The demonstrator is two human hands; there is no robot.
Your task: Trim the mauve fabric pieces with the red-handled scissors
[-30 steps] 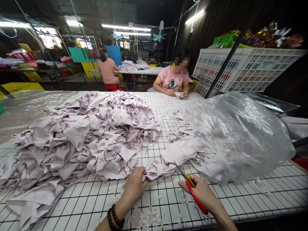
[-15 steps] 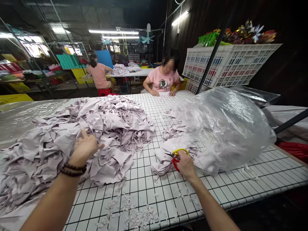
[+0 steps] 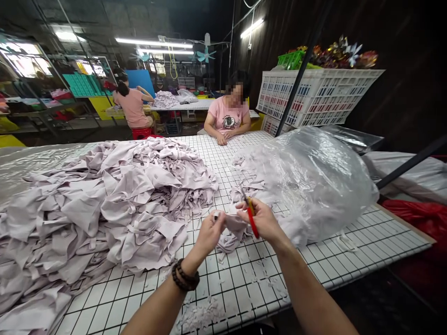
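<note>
My left hand (image 3: 209,232), with a dark beaded bracelet at its wrist, pinches the edge of a pale lilac fabric piece (image 3: 234,222) over the table. Close on its right, my right hand (image 3: 266,222) grips scissors (image 3: 252,219) with one red and one yellow handle, blades pointing up and away. Its thumb and fingertips are beside the fabric; whether they also hold it I cannot tell. A big heap of similar fabric pieces (image 3: 139,186) lies to the left. Behind my right hand, more pieces spill from a clear plastic bag (image 3: 314,172).
Small fabric snippets (image 3: 202,314) are scattered near the front edge of the white gridded table (image 3: 237,304). A person (image 3: 228,114) in a pink shirt sits across the table. White crates (image 3: 314,95) stand at the back right, and a dark slanted pole (image 3: 296,74) rises before them.
My left hand has left the heap and moved right, now pinching fabric close to my right hand. The scissors have turned more upright. The person opposite has brought both hands together.
</note>
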